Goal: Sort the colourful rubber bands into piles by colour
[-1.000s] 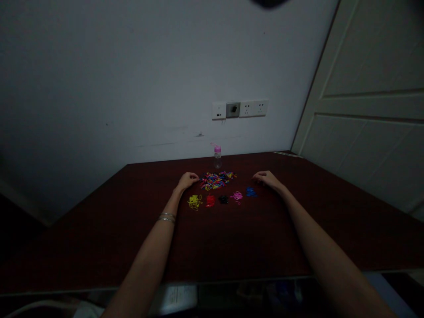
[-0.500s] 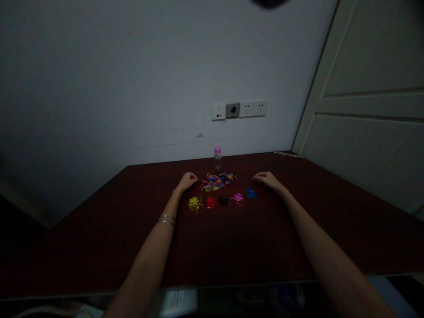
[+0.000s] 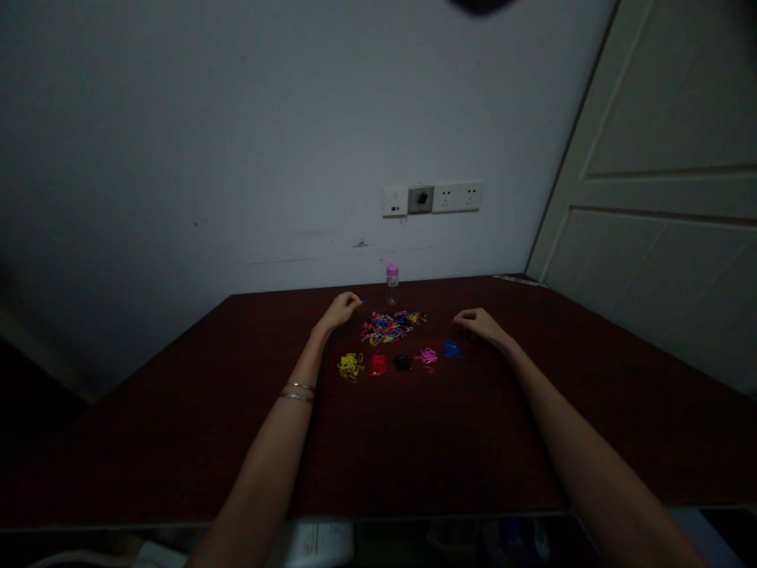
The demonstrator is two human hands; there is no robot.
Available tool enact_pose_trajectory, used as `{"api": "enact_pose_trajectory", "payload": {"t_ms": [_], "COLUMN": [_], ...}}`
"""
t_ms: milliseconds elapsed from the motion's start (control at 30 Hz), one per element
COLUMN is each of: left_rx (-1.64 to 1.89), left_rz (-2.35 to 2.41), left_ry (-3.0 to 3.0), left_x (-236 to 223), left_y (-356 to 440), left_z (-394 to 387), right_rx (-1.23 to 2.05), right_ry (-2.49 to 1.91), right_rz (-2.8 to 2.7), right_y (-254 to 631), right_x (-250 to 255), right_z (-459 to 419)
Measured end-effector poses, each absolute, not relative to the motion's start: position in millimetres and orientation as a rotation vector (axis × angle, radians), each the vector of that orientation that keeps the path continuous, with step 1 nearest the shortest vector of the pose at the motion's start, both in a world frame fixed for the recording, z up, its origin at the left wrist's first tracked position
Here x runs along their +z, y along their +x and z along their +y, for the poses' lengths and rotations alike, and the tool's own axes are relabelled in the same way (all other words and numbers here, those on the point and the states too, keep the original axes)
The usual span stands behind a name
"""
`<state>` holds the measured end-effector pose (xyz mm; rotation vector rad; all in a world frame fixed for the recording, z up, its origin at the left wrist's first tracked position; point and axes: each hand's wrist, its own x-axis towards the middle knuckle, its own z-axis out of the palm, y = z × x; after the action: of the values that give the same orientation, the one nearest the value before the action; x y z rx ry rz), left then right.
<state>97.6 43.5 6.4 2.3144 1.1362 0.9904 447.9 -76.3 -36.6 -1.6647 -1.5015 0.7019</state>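
Observation:
My left hand (image 3: 343,308) is closed in a pinch on a small blue band (image 3: 363,301), just beyond the left edge of a mixed pile of small coloured bands (image 3: 390,327). The pieces look like rubber bands. My right hand (image 3: 478,323) rests over the table right of the pile, fingers curled together; whether anything is in them is hidden. In a row nearer me lie sorted heaps: yellow bands (image 3: 351,366), red bands (image 3: 378,364), black bands (image 3: 403,362), pink bands (image 3: 426,356) and blue bands (image 3: 453,349), the blue heap closest to my right hand.
A clear bottle with a pink cap (image 3: 392,285) stands behind the pile on the dark red table (image 3: 438,442). The wall behind carries a row of sockets (image 3: 433,199). A pale panelled door (image 3: 662,237) borders the right side. Items lie below the table's front edge.
My left hand has lifted away from the pile's left edge, up and slightly right, and a blue band now shows at its fingertips. My right hand stays nearly still.

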Motion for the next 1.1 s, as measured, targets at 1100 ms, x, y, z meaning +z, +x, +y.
{"api": "enact_pose_trajectory", "payload": {"t_ms": [1100], "left_rx": [0.529], "left_rz": [0.577], "left_ry": [2.337], "left_x": [24], "left_y": [182], "left_z": [-23], "right_rx": [0.477], "right_ry": [-1.193], "right_rz": [-1.987], "right_y": [364], "right_x": [3], "right_z": [-85]}}
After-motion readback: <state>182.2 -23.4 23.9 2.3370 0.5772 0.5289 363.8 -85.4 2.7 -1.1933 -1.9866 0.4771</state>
